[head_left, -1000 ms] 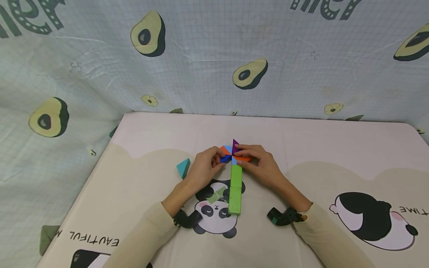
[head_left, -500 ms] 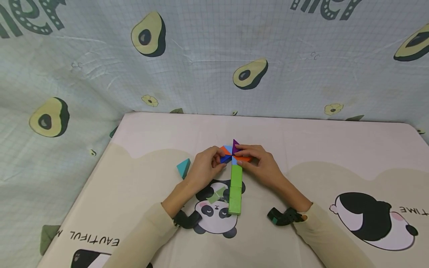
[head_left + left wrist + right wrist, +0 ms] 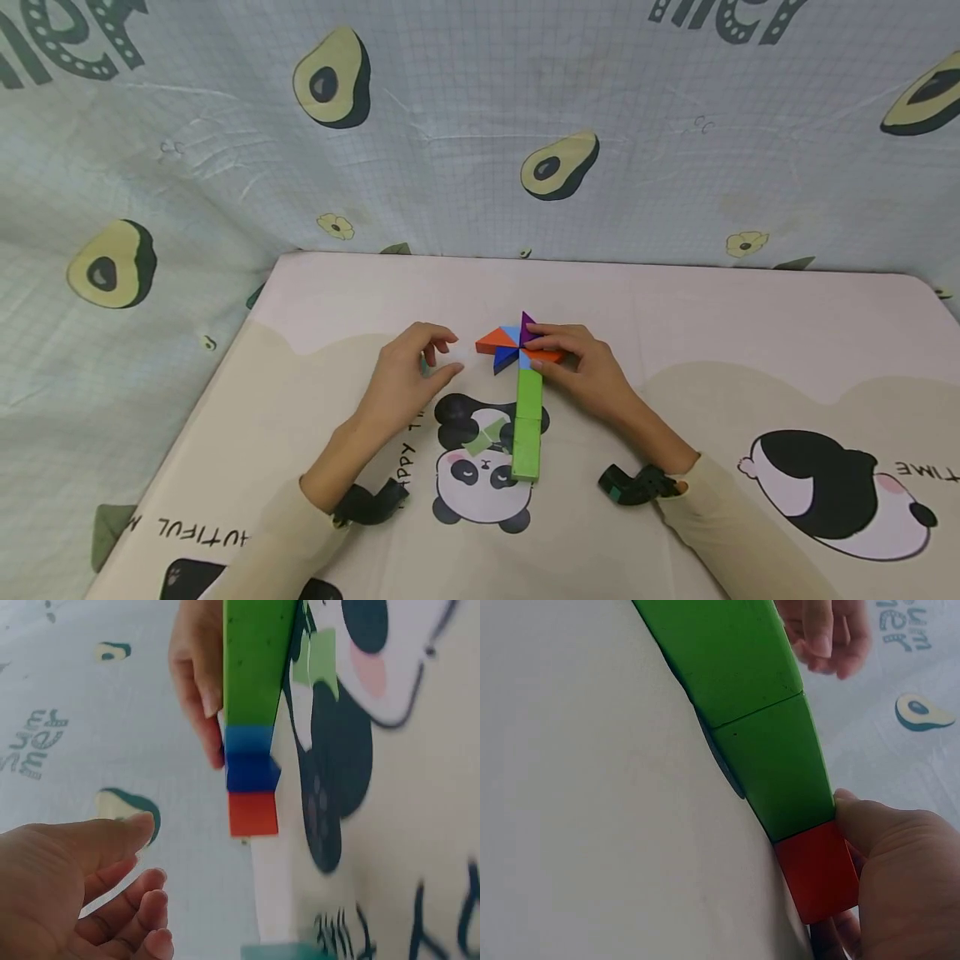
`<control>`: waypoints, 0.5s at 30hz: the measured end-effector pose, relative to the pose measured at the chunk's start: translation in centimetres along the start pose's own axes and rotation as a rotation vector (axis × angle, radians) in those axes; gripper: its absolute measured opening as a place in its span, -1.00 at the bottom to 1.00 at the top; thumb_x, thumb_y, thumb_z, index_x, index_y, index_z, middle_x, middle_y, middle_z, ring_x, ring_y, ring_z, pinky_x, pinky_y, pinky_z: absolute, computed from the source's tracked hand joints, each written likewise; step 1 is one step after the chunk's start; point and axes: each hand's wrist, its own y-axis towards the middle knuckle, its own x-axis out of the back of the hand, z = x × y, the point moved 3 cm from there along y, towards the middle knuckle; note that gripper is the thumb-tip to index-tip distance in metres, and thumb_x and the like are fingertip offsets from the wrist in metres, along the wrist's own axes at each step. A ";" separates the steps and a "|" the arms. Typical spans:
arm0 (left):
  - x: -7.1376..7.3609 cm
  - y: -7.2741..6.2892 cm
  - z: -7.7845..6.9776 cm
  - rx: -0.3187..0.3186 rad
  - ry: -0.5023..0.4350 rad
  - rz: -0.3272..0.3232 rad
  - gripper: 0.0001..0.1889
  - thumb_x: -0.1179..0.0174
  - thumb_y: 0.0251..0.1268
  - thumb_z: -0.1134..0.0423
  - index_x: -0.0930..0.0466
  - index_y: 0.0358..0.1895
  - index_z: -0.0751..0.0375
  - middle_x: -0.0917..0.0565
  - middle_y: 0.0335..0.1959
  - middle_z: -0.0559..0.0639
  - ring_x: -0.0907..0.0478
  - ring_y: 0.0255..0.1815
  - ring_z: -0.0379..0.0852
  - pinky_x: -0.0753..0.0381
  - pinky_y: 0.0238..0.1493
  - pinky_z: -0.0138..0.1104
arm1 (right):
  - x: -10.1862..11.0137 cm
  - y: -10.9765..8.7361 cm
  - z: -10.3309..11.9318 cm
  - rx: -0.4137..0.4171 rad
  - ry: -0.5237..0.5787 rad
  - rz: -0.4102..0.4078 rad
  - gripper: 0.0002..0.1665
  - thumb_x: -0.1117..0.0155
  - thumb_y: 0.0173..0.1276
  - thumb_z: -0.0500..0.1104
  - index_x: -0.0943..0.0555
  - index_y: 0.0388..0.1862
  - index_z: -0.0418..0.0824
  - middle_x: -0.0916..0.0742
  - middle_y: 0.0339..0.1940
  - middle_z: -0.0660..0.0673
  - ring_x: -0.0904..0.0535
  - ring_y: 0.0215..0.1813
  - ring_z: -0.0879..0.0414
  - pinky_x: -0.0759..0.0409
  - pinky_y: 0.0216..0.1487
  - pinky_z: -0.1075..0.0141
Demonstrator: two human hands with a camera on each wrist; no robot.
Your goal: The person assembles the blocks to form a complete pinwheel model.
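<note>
Triangular blocks lie in a pinwheel on the table: purple (image 3: 527, 327), orange (image 3: 493, 342), dark blue (image 3: 506, 360), light blue (image 3: 524, 362) and a second orange triangular block (image 3: 546, 356) on the right. Two green blocks (image 3: 528, 404) run down from it in a line. My right hand (image 3: 585, 362) holds the right orange block between thumb and fingers, with fingertips against the purple one. To the left, my left hand (image 3: 405, 371) hovers with nothing between its parted thumb and fingers. Beneath it lies a teal triangular block (image 3: 289, 952), mostly hidden in the head view.
The table (image 3: 697, 333) wears a cloth printed with pandas (image 3: 480, 475) and lettering. Behind it hangs a pale sheet (image 3: 450, 167) with avocado prints. Each wrist carries a small black camera mount (image 3: 633, 485).
My left hand has let go of the pinwheel's left side and moved left over the teal block, uncovering the left orange and dark blue blocks. My right hand stays in place.
</note>
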 end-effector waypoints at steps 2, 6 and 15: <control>0.8 -0.4 0.5 0.002 0.000 -0.004 -0.64 -0.43 0.04 0.39 -0.55 -0.06 0.27 -0.56 -0.30 0.10 -0.43 -0.40 -0.01 -0.42 -0.40 -0.32 | 0.1 0.0 0.7 -0.002 0.007 -0.001 -0.67 -0.38 0.23 -0.28 -0.69 0.00 -0.17 -0.60 0.21 -0.07 -0.37 0.29 0.04 -0.25 0.27 0.11; 2.3 -1.0 1.6 0.038 0.004 0.033 -0.62 -0.43 0.05 0.35 -0.56 -0.03 0.24 -0.58 -0.20 0.09 -0.47 -0.28 -0.03 -0.47 -0.29 -0.22 | 0.4 0.0 2.7 -0.012 0.013 0.003 -0.68 -0.36 0.22 -0.36 -0.67 -0.01 -0.30 -0.59 0.20 -0.21 -0.37 0.28 -0.11 -0.26 0.27 0.09; 3.7 -3.0 4.0 0.178 0.047 0.091 -0.55 -0.45 0.03 0.29 -0.56 0.04 0.21 -0.57 -0.12 0.06 -0.42 -0.29 0.00 -0.42 -0.30 -0.21 | 0.7 0.1 3.9 -0.012 0.004 0.007 -0.70 -0.35 0.22 -0.37 -0.67 -0.03 -0.33 -0.60 0.18 -0.24 -0.38 0.27 -0.13 -0.26 0.27 0.25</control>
